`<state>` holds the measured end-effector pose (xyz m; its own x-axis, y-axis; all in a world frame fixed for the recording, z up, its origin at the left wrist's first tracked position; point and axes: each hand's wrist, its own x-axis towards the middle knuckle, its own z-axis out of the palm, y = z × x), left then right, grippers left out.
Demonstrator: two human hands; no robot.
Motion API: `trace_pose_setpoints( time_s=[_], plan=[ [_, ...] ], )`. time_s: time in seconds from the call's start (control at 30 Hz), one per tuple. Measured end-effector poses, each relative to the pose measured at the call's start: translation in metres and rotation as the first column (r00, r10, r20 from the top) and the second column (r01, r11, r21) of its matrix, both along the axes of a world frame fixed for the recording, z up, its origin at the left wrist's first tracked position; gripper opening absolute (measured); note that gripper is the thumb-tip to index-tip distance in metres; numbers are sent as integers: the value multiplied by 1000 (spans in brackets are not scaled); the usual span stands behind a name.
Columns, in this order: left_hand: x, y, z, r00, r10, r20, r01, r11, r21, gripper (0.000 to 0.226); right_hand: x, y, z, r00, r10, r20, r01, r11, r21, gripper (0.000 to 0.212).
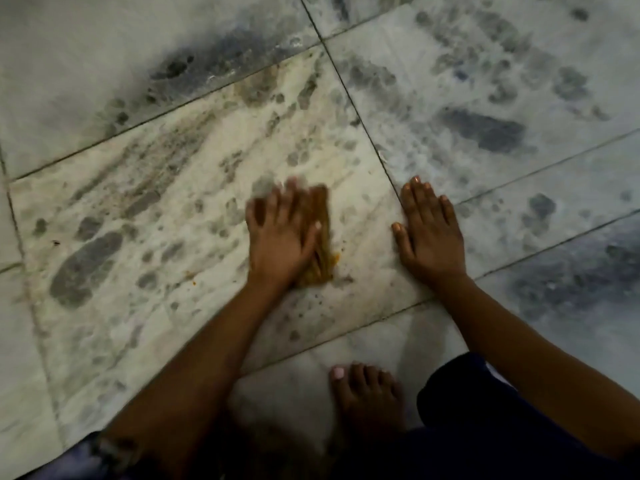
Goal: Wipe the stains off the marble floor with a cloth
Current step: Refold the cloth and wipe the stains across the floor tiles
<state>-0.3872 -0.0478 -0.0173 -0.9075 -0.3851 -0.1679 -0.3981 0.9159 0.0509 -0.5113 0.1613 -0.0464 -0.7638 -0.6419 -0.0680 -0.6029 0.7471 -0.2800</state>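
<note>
A brownish-yellow cloth point(321, 265) lies on the marble floor point(145, 188), mostly covered by my left hand point(280, 237). That hand presses down on it with fingers spread and straight, and is blurred by motion. My right hand point(429, 233) rests flat on the floor just right of the cloth, fingers straight, holding nothing. Small orange specks point(191, 274) sit on the tile left of the cloth. A brownish smear point(258, 85) marks the far edge of the same tile.
My bare foot point(367, 400) stands on the tile below my hands, with dark trousers point(485, 410) beside it. Dark tile joints point(363, 119) cross the floor. Grey mottled patches cover the surrounding tiles.
</note>
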Motion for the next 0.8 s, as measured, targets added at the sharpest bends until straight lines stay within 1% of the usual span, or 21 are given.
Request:
trace_pose_setpoints(
  time_s=[0.07,0.1,0.17,0.23,0.3,0.37,0.4,0.47,0.53,0.57,0.63,0.67,0.73,0.8],
  plan=[
    [-46,-23,-1,992,124,-3,-124,992,9,60,-1,0,1,1000,-2,5,2,1000,-13,63],
    [-70,-25,-2,986,168,-14,-168,985,40,59,-1,1,1,1000,1,4,-1,1000,-21,63],
    [-101,-4,-6,980,195,-34,-191,977,99,59,-2,1,1,1000,6,10,-6,1000,-28,63],
    [-92,36,-11,990,124,-72,-115,986,122,60,-3,0,1,1000,8,14,-8,1000,-25,63],
    [-45,76,-9,996,-19,-83,27,994,101,62,-4,1,0,1000,13,9,-12,1000,-22,63],
    [7,91,-6,994,-92,-65,97,993,73,63,-4,2,-1,1000,10,9,-10,1000,-18,63],
    [22,85,-7,994,-100,-49,102,994,49,63,-3,2,-2,1000,8,4,-8,1000,-20,63],
    [18,56,-6,998,-68,-11,68,997,19,64,-2,1,-3,1000,2,-2,-2,999,-33,63],
    [-17,25,-5,999,2,35,-1,1000,-10,63,-2,1,-2,1000,-2,7,2,999,-42,63],
    [-42,8,-6,997,62,36,-62,998,-8,63,-2,1,-1,1000,-5,7,5,999,-43,63],
    [-83,-19,-7,986,167,4,-167,986,1,67,-3,1,0,1000,1,0,-1,999,-44,63],
    [-93,-22,-9,983,184,-11,-184,983,11,69,-2,1,-1,1000,-1,6,1,999,-42,63],
    [-85,-2,-12,987,158,-41,-157,987,41,67,-2,1,0,1000,0,8,1,999,-43,63],
    [-42,48,-10,996,51,-78,-47,997,57,62,-2,0,2,1000,1,11,-1,999,-43,64]
  ],
)
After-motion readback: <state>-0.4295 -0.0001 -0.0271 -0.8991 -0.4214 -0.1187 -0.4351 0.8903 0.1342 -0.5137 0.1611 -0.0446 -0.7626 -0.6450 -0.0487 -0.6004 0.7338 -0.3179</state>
